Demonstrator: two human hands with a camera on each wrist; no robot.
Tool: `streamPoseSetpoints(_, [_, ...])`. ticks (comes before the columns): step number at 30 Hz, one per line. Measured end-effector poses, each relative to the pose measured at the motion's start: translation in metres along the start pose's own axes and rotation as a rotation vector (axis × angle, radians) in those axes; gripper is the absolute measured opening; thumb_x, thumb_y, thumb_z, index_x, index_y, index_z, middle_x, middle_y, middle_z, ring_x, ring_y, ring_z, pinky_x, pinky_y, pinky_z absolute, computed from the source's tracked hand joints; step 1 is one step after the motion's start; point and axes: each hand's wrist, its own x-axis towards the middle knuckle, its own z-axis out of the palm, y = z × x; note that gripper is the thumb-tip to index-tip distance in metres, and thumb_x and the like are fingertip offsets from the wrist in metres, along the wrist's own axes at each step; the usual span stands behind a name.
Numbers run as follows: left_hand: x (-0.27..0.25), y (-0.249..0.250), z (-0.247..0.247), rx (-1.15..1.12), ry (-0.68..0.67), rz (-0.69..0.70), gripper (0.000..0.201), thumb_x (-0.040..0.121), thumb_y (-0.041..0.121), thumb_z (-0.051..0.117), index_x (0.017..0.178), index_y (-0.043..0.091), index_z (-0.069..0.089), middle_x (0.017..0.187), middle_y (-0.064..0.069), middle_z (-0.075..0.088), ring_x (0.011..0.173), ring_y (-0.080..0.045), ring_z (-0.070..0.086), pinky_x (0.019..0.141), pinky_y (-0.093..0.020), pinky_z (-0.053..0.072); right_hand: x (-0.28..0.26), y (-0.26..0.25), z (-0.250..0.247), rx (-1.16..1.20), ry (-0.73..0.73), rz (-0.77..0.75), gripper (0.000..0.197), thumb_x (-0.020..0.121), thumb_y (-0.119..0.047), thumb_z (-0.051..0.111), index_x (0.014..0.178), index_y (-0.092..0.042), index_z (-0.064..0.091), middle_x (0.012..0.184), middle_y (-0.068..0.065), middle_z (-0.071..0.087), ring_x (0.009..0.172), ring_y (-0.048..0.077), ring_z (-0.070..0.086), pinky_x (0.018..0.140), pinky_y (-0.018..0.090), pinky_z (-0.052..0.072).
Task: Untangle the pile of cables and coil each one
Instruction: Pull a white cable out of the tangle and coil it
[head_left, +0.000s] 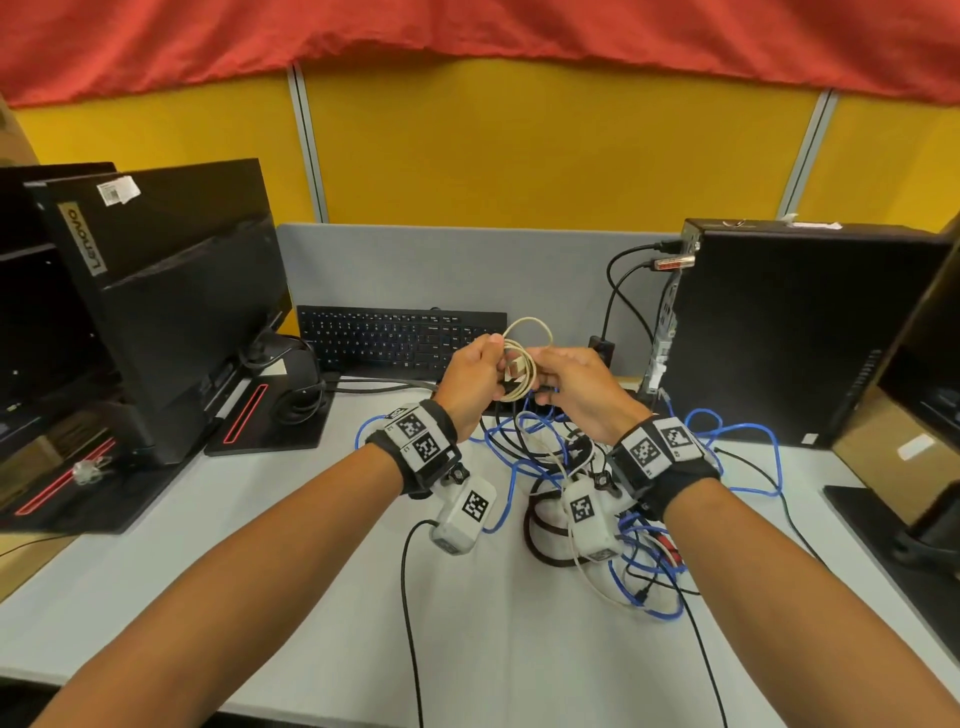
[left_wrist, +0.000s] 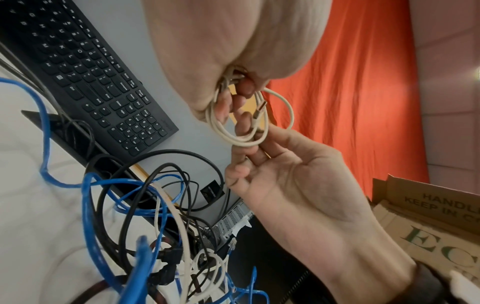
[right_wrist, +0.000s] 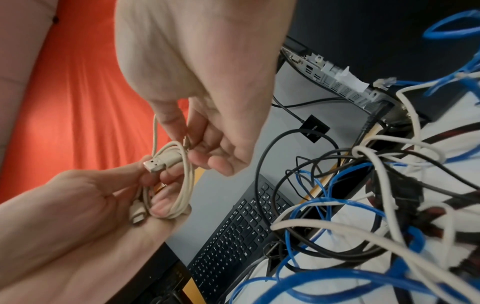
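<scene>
A cream USB cable (head_left: 531, 371) is wound into a small coil and held in the air between both hands, above the keyboard's near edge. My left hand (head_left: 496, 358) grips one side of the coil, with the loops round its fingers (right_wrist: 166, 207) and the USB plug (right_wrist: 153, 164) at its fingertips. My right hand (head_left: 540, 376) pinches the opposite side of the coil (left_wrist: 249, 142) between thumb and fingers (right_wrist: 191, 144). Below the hands, the tangled pile of blue, black and white cables (head_left: 540, 457) lies on the table.
A black keyboard (head_left: 400, 338) lies behind the hands. The back of a monitor (head_left: 166, 291) stands at the left and a black PC tower (head_left: 779, 332) at the right, with cables plugged in. A cardboard box (left_wrist: 428, 226) sits further right. Bare table (head_left: 260, 545) shows at front left.
</scene>
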Motion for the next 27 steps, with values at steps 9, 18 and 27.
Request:
streamPoseSetpoints(9, [0.007, -0.001, 0.005, -0.059, -0.055, -0.008, 0.038, 0.110, 0.027, 0.032, 0.083, 0.011, 0.052, 0.058, 0.001, 0.050, 0.056, -0.013, 0.048, 0.057, -0.026, 0.048, 0.000, -0.006, 0.016, -0.355, 0.038, 0.022, 0.042, 0.108, -0.038, 0.042, 0.082, -0.015, 0.066, 0.075, -0.006, 0.070, 0.074, 0.009, 0.058, 0.067, 0.024, 0.046])
streamPoseSetpoints(18, [0.001, 0.004, -0.004, -0.181, -0.061, -0.063, 0.032, 0.110, 0.023, 0.029, 0.098, 0.005, 0.052, 0.052, 0.006, 0.052, 0.053, -0.018, 0.045, 0.063, -0.036, 0.039, -0.005, 0.006, 0.009, 0.040, -0.136, 0.000, 0.064, 0.109, -0.050, 0.024, 0.105, -0.014, 0.077, 0.086, 0.006, 0.071, 0.071, 0.012, 0.054, 0.067, 0.030, 0.047])
streamPoseSetpoints(27, [-0.005, 0.007, -0.002, -0.213, -0.135, -0.137, 0.037, 0.110, 0.026, 0.030, 0.099, 0.000, 0.055, 0.088, -0.018, 0.059, 0.079, -0.036, 0.049, 0.082, -0.051, 0.042, 0.005, 0.011, 0.014, 0.038, 0.066, -0.007, 0.049, 0.112, -0.036, 0.028, 0.098, -0.003, 0.061, 0.077, 0.013, 0.063, 0.063, 0.016, 0.052, 0.055, 0.024, 0.042])
